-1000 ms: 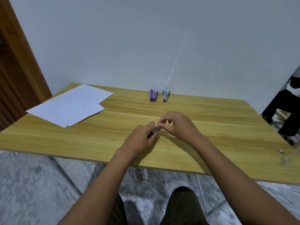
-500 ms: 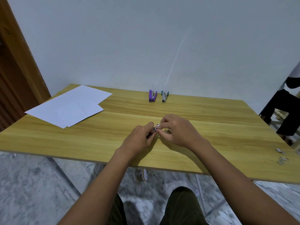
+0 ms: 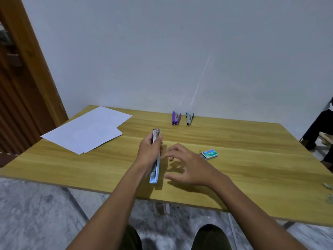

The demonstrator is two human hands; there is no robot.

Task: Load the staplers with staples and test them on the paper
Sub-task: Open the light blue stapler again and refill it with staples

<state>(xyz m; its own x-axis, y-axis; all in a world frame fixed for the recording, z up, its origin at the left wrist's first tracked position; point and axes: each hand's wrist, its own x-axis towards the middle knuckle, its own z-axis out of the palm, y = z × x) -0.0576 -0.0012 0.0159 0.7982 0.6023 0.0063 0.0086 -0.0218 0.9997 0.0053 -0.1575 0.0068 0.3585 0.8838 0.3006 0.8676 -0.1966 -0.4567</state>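
The left hand gripped a pale blue stapler that was swung open into one long line, fingers curled round its middle. The metal end stuck up past the fingertips toward the wall, and the blue end pointed back at the person, low over the near part of the light wooden table; whether it touched the wood could not be told. The right hand hovered just beside the stapler with its fingers spread and relaxed, holding nothing. A small green and blue box of staples lay on the table just to the right of that hand. Near the far edge by the white wall, a purple stapler and a green stapler lay side by side, both partly open. Several white sheets of paper lay overlapping at the far left corner. A few small metal bits sat at the right edge. The person's dark trouser knees showed below the table.
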